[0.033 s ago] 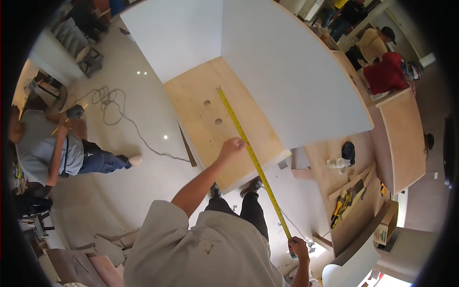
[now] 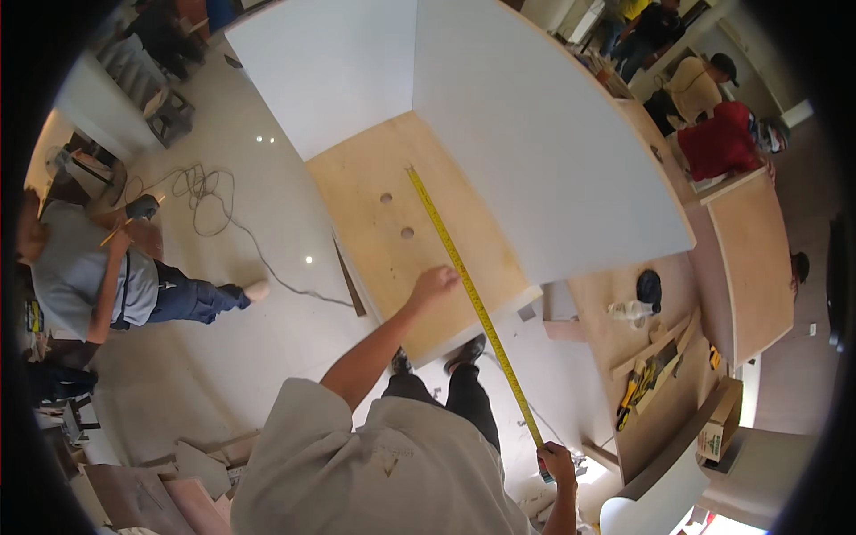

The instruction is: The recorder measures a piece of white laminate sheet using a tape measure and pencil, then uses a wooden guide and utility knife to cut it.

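A tape measure's yellow blade point(image 2: 446, 236) stretches from the far part of a pale wooden board point(image 2: 357, 192), over its near edge, toward my body. At the blade's near end, low on the right, my right hand point(image 2: 556, 464) is closed around the tape measure's case. Over the near half of the board, my left hand point(image 2: 434, 287) has curled fingers, their tips against or very close to the blade's left edge. Whether they pinch anything is hidden. Two round holes point(image 2: 386, 198) pierce the board left of the blade.
White panels point(image 2: 526, 134) rise behind and right of the board. A person point(image 2: 98, 259) stands left, beside a loose cable point(image 2: 203, 183). Others work at upper right near a wooden cabinet point(image 2: 749, 267). Yellow-and-black tools point(image 2: 637, 392) and a carton point(image 2: 722, 419) lie right.
Almost nothing differs. My view has shifted very slightly, and my left hand sits a touch closer to me along the blade. The person at left has moved a little.
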Available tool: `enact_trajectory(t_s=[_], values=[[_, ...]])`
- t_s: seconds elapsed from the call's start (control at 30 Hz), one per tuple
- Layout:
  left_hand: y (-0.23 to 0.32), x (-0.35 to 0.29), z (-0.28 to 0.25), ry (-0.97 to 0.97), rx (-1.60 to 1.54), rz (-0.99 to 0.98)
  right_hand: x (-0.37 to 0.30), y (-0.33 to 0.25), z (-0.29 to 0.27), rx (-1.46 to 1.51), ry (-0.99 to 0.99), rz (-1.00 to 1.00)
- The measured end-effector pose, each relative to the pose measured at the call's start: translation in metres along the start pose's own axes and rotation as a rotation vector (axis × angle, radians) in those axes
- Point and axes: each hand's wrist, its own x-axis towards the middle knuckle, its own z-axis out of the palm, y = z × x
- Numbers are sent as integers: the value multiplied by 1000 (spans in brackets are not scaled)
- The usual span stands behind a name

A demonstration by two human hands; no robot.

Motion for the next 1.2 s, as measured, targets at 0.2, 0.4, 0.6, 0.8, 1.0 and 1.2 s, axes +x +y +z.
enact_trajectory(t_s=[0.2,0.4,0.6,0.8,1.0,1.2], values=[[-55,-137,-7,-109,-16,-108,10,2,10,41,-79,72],[-58,-278,-55,43,-231,-452,77,16,37,-457,-275,-455],[-55,-326,-67,101,-261,-519,89,1,58,-471,-360,-356],[-45,-323,-72,102,-191,-489,91,-30,61,-338,-343,-265],[-45,-323,-73,88,-210,-435,70,-72,56,-244,-234,-199],[-37,-316,-69,84,-203,-402,77,-89,48,-256,-269,-140]])
